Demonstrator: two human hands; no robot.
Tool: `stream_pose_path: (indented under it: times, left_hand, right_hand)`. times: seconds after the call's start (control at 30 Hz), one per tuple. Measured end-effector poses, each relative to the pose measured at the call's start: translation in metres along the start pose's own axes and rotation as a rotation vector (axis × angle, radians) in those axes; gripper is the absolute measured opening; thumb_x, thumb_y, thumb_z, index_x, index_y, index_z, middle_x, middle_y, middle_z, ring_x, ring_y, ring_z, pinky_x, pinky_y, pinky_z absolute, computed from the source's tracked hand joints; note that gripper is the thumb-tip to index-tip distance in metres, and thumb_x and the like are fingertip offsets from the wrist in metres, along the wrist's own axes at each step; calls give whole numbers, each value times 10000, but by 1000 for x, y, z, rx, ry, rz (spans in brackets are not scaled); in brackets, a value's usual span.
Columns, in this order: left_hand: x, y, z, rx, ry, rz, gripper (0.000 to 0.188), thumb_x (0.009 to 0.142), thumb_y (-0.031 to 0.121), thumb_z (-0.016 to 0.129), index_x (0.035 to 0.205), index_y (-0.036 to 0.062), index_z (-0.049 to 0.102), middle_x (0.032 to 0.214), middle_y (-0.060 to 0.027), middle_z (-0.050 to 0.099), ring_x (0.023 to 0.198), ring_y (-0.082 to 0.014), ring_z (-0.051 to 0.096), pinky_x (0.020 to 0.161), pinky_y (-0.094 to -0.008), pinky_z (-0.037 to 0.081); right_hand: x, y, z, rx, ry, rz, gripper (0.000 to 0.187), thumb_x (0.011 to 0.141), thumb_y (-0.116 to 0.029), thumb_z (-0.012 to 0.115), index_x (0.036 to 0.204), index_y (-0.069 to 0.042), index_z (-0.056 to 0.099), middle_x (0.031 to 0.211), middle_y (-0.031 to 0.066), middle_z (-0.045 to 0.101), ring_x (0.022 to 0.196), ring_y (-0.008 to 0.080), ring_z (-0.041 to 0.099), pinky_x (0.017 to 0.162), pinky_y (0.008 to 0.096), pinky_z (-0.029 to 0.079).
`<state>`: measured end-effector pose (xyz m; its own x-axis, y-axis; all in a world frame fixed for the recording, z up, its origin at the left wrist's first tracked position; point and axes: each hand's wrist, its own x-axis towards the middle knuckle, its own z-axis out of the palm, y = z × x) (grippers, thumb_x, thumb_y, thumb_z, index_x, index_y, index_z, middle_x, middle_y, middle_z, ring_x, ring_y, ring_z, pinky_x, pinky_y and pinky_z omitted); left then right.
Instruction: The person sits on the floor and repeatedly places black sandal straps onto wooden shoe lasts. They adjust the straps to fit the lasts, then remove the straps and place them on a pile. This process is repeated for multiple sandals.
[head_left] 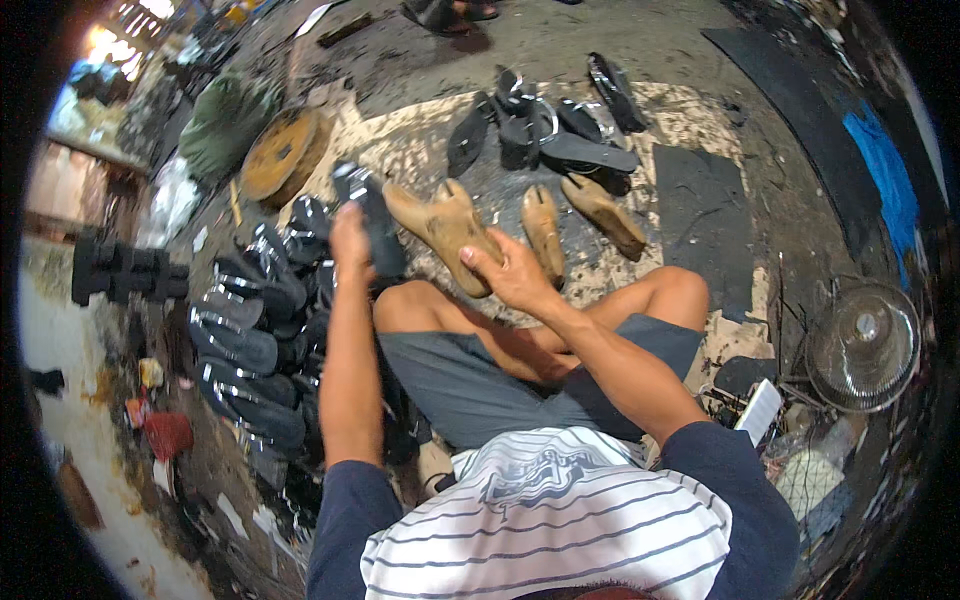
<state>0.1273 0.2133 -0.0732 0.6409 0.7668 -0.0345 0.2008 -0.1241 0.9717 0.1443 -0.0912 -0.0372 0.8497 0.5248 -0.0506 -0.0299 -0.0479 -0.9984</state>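
My left hand point(350, 240) is closed around a black sandal point(372, 210), held upright over the left side of the mat. In my right hand point(510, 275) is a tan shoe last point(440, 225), gripped near its lower end, with its broad toe end pointing up and left toward the sandal. Two more shoe lasts lie just beyond my right hand: a slotted one point(541, 225) and a tilted one point(605, 215). Several black sandals point(590, 152) are grouped farther off on the mat. To my left is a heap of finished-looking black sandals point(235, 340) with shiny straps.
A stained pale mat point(400, 130) spreads before my crossed legs, with a dark sheet point(703, 220) on its right. A round wooden block point(285, 155) and a green sack point(230, 120) stand at the far left. A fan point(862, 345) is at my right, a blue cloth point(880, 180) beyond it.
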Motion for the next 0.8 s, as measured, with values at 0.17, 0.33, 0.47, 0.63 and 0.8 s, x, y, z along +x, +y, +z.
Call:
stream_pose_path:
  times: [0.17,0.33,0.47,0.63,0.8]
  left_hand:
    - [39,-69,-121,1022,161,250,648,1018,244,481,1526,-60,218,1422,-311,461,1289,-475,461,1098,-474,360]
    - [10,-73,-150,1214,-135,340,482,976,148,545,1419,-19,452,1439,-328,416,1322,-469,424,1099,-506,346]
    - [-8,-38,-116,981,-19,501,436,954,136,574,1358,-20,527,1450,-309,414,1331,-457,417,1117,-497,332]
    - [-40,53,-41,551,-109,374,394,980,196,606,1335,29,582,1453,-180,470,1323,-308,477,1044,-398,430]
    - [-87,92,13,277,-332,409,315,985,134,607,1282,33,633,1295,-113,619,1191,-205,587,1003,-326,473]
  right_hand:
    - [19,65,-43,-324,134,154,549,904,-446,664,1238,-10,633,1129,264,681,1060,411,655,928,456,491]
    - [104,115,-134,-361,406,-197,424,886,-413,676,989,-3,645,966,206,644,962,397,607,901,501,455]
    - [141,137,-262,-619,1090,536,939,914,-518,624,1553,3,174,1542,283,340,1386,442,391,1134,508,329]
    - [138,115,-283,-558,761,276,553,946,-375,653,1346,-25,500,1283,216,597,1123,356,620,928,479,496]
    - [22,-13,-220,-303,902,-209,420,934,-178,645,1295,-28,492,1200,174,599,1050,280,608,938,400,481]
